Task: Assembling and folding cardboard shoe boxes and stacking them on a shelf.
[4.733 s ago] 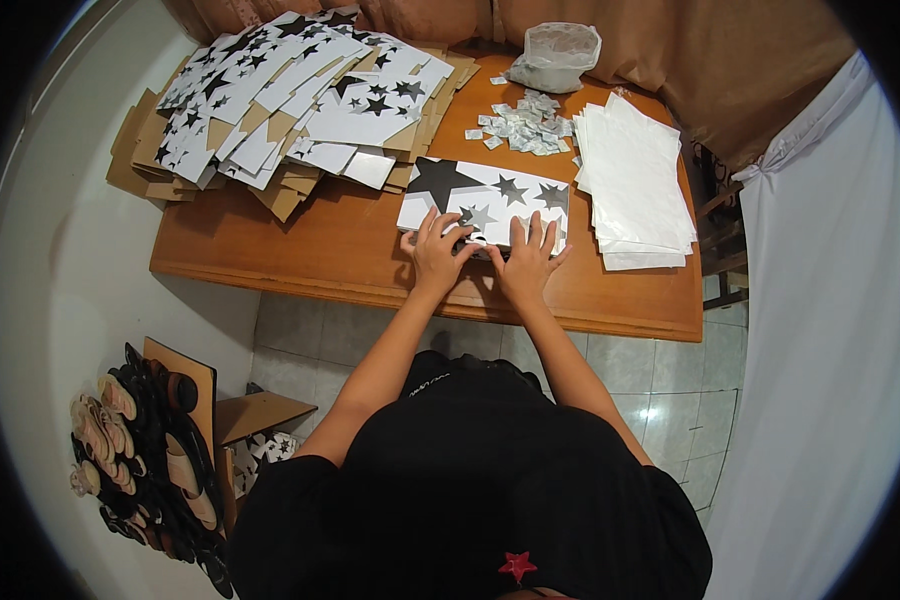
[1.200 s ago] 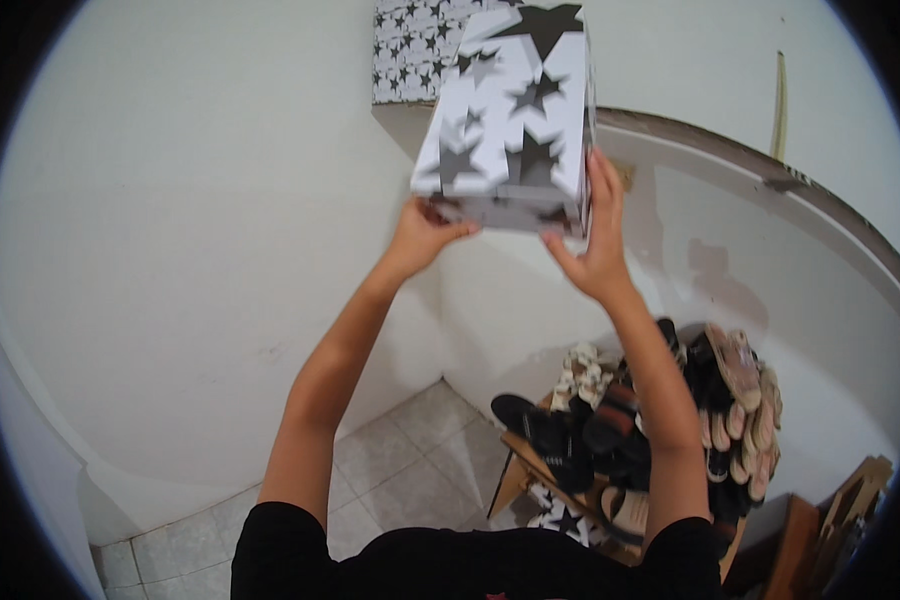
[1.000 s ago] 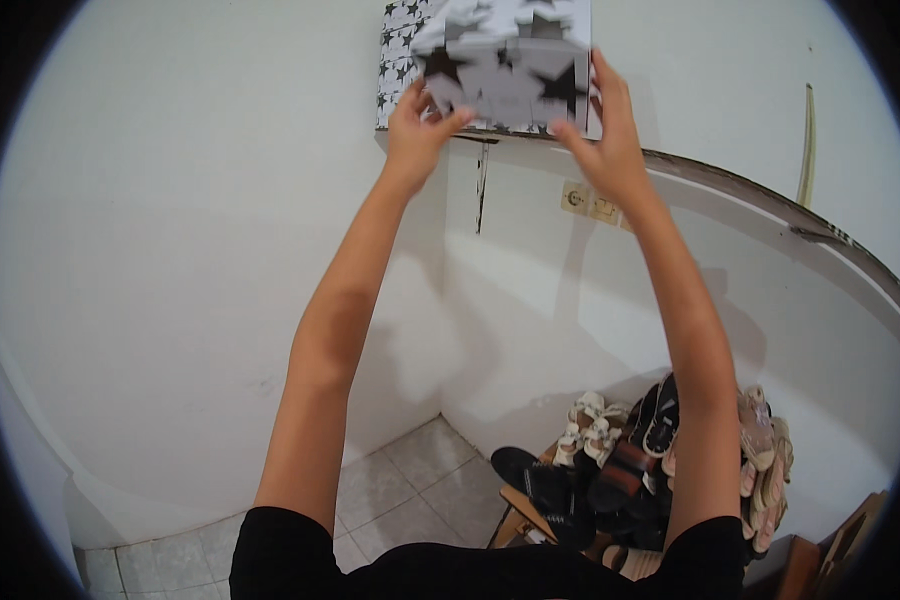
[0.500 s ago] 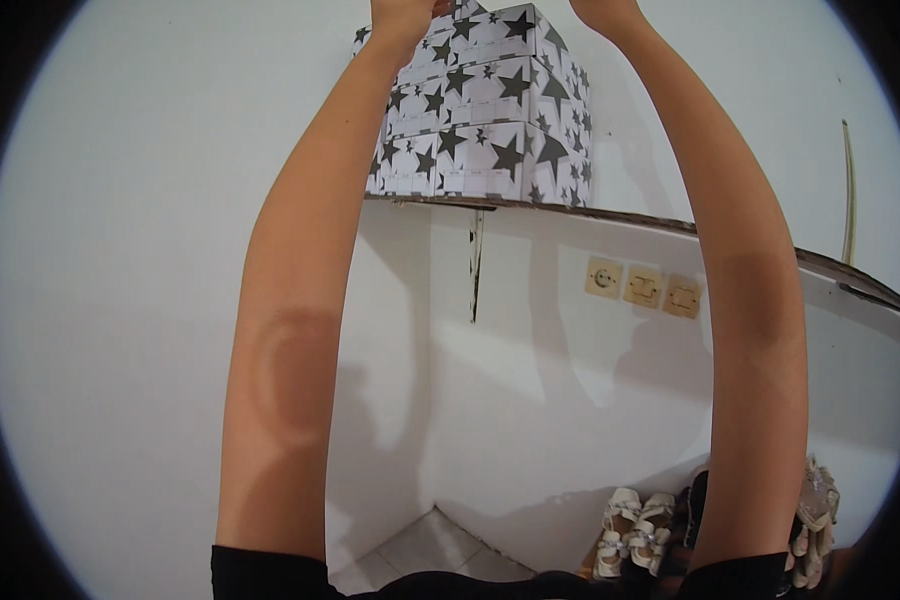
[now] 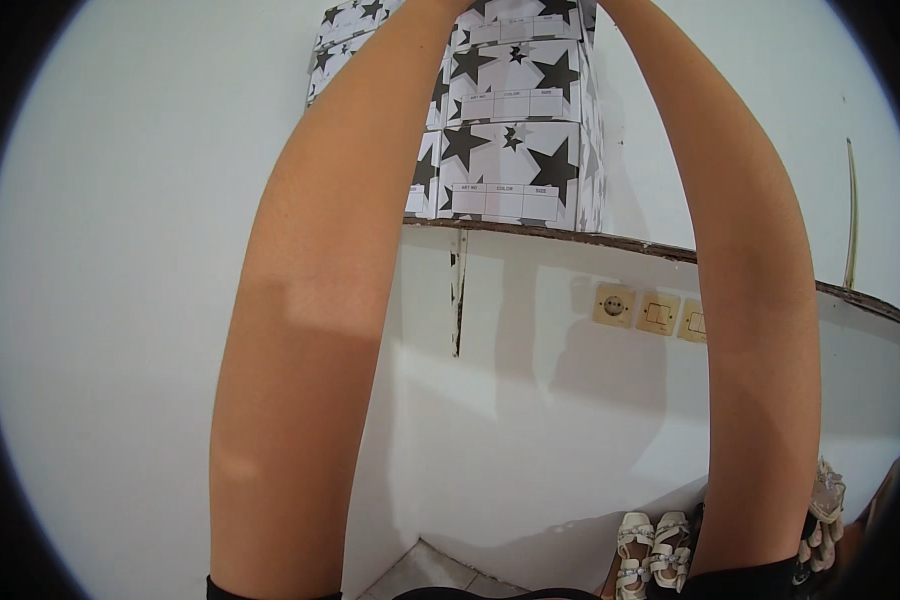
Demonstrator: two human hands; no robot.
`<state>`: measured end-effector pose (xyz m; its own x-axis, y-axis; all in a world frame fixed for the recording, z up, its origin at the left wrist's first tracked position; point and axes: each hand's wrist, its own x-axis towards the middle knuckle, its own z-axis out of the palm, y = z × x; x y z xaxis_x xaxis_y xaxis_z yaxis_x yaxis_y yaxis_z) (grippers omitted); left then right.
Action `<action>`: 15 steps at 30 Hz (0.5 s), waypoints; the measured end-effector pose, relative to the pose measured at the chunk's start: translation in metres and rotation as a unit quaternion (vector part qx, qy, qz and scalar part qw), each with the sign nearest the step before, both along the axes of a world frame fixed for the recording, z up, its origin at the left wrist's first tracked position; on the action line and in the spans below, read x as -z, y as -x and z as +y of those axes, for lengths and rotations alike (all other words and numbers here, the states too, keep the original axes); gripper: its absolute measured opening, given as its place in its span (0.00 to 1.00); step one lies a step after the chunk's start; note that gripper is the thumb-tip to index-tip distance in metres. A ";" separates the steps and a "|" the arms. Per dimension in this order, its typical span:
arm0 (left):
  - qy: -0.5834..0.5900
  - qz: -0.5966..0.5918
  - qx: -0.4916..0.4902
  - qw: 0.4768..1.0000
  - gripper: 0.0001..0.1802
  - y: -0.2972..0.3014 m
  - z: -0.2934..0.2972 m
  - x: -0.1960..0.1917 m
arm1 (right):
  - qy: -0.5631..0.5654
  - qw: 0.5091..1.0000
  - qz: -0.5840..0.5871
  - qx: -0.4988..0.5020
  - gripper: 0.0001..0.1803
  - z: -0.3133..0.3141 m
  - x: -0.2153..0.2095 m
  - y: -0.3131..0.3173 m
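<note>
Both my arms reach up past the top edge of the picture. My left forearm point(image 5: 315, 260) crosses in front of a stack of white boxes with black stars point(image 5: 510, 75), and its wrist meets the edge near the upper boxes. Beside the stack's right side rises my right forearm point(image 5: 755, 270), its wrist close to the upper right corner of the boxes. The fingers of both hands are cut off, so whether they touch or hold a box cannot be seen. My left arm hides part of the stack.
The boxes stand on a wall shelf with a worn dark edge point(image 5: 630, 244), held by a bracket point(image 5: 457, 290). Below are a wall socket point(image 5: 613, 305) and switches point(image 5: 657, 313). White sandals point(image 5: 635, 550) and other shoes point(image 5: 825, 510) stand low at the right.
The boxes appear larger and lower in view. My wrists have come closer together, the left one shifting right, and my hands have slipped further out past the top edge.
</note>
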<state>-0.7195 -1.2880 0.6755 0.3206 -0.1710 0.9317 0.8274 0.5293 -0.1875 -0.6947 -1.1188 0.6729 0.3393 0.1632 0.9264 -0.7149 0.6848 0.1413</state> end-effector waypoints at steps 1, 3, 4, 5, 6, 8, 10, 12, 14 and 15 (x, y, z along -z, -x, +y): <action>0.012 -0.054 -0.027 0.998 0.31 0.006 0.008 0.000 | -0.002 1.000 -0.003 0.012 0.17 0.006 -0.002 0.011; 0.035 -0.140 -0.099 0.985 0.40 0.014 0.018 0.001 | -0.009 1.000 -0.015 -0.010 0.18 0.018 -0.006 0.033; 0.032 -0.140 -0.101 0.984 0.40 0.019 0.010 -0.002 | -0.012 1.000 -0.015 -0.012 0.18 0.013 -0.004 0.036; 0.041 -0.169 -0.102 0.980 0.42 0.024 0.002 -0.004 | -0.035 0.998 -0.045 -0.012 0.19 0.009 0.000 0.039; 0.049 -0.197 -0.104 0.974 0.45 0.028 -0.006 -0.005 | -0.058 0.995 -0.075 -0.013 0.21 0.004 0.003 0.042; 0.020 -0.217 -0.182 0.959 0.46 0.039 0.011 0.005 | -0.075 0.996 -0.047 0.022 0.23 0.018 -0.005 0.066; -0.015 -0.235 -0.273 0.933 0.48 0.047 0.015 0.011 | -0.109 0.993 -0.041 0.029 0.23 0.019 -0.007 0.078; 0.014 -0.215 -0.349 0.912 0.50 0.054 0.008 0.014 | -0.113 0.991 -0.056 0.037 0.22 0.017 -0.006 0.081; 0.040 -0.202 -0.360 0.910 0.50 0.053 0.007 0.008 | -0.165 0.981 -0.014 0.102 0.22 0.021 -0.014 0.084; 0.066 -0.191 -0.372 0.906 0.50 0.051 0.008 0.004 | -0.165 0.981 -0.012 0.105 0.22 0.025 -0.018 0.085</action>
